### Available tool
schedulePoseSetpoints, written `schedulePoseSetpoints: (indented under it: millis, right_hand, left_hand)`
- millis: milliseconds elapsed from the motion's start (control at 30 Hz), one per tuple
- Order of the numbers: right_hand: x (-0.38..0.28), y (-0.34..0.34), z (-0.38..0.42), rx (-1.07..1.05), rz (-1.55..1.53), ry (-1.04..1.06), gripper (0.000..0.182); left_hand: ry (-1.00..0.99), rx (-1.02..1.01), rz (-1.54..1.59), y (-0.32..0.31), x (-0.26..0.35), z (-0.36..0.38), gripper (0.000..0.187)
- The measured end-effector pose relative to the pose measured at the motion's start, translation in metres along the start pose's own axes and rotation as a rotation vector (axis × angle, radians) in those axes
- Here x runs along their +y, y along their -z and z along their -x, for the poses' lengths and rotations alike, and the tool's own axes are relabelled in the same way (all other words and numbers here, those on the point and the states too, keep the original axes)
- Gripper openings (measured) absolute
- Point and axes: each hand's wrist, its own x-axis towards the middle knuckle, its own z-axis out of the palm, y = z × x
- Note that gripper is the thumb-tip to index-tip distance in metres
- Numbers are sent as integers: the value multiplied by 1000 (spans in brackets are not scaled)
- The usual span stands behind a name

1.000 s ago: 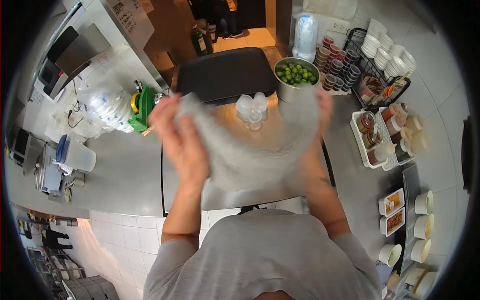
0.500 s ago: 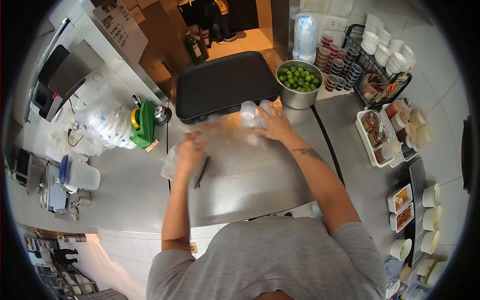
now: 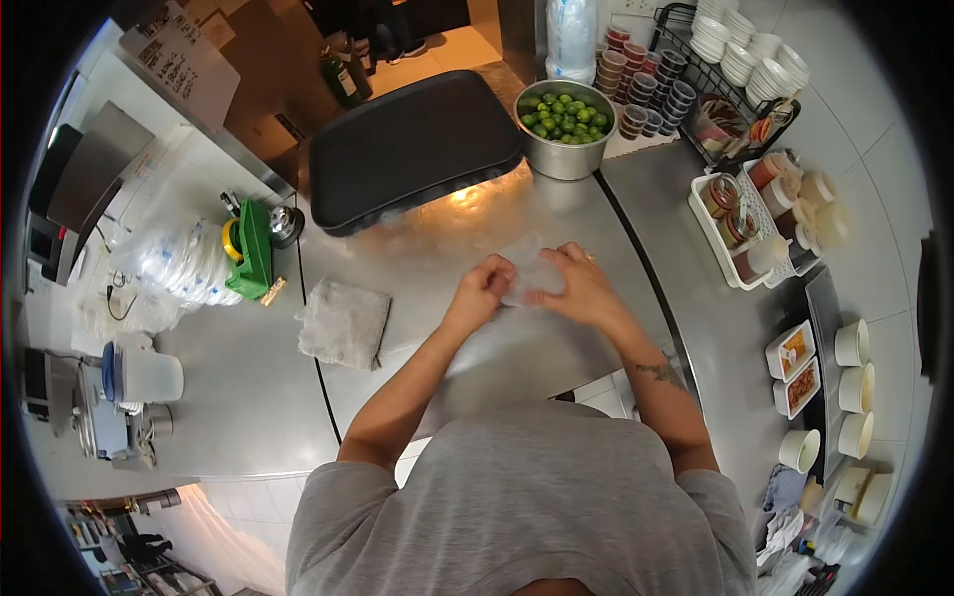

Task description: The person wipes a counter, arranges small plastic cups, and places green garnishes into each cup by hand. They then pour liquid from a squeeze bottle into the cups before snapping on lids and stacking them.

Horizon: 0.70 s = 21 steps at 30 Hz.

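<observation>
Over the steel counter, in front of my body, a crumpled translucent plastic bag (image 3: pixel 524 270) is held between both hands. My left hand (image 3: pixel 484 288) pinches its left edge, fingers curled together. On its other side, my right hand (image 3: pixel 581 286) grips it between thumb and fingers. Blur and the clear plastic hide whether anything is inside. A folded grey cloth (image 3: pixel 344 323) lies on the counter, left of my left hand. Beyond the hands sits a large black tray (image 3: pixel 412 149), and a metal pot of green limes (image 3: pixel 566 149) stands at its right.
Sauce cups (image 3: pixel 646 94) and a wire rack of white bowls (image 3: pixel 740 60) stand at the back right. White baskets of bottles (image 3: pixel 740 228) line the right side. A green tape dispenser (image 3: pixel 254 253), a bell (image 3: pixel 287 226) and bagged plastic lids (image 3: pixel 184 260) are on the left.
My left hand has moved right from beside the cloth to meet my right hand. My right hand has come nearer from the clear cups by the tray; those cups no longer show there.
</observation>
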Motion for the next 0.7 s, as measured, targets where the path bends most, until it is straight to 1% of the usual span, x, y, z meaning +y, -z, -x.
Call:
schedulePoseSetpoints:
  millis: [67,100,167,233,267,333,433,467,533,567,633,700]
  right_hand:
    - [5,2,20,76,244,266,79]
    - [6,-3,23,86,272,277,78]
    - [12,-18,24,107,328,301,77]
    - [17,-27,20,191,211,290,70]
    - [17,-32,18,231,148,285,67]
    - [19,-37,18,232,11,232,64]
    - [10,-31,20,212,-220,155,63]
    - [5,-27,21,202,-301,127,63]
    - [2,-25,20,211,-307,124,61]
    - [1,-25,20,215,-310,120,60]
    - [-1,-28,18,273,-281,176,59]
    - [-3,-28,18,293,-244,200,59]
  left_hand:
    - [192,84,48,12,11,-6,11]
    - [291,128,71,19,14,-7,12]
    - [294,175,73,36,5,-9,12]
    - [270,235,50,49,10,-8,13]
    - [286,230,10,55,12,-6,13]
    - [316,224,-64,65,15,-6,13]
    - [304,133,-163,75,9,-6,10]
    - [119,213,-340,75,7,-3,10]
    - [-264,362,-689,69,29,4,10]
    - [-248,246,-578,62,43,8,12]
    - [-205,18,-352,39,75,15,16]
    - [-212,-75,-371,17,81,15,15]
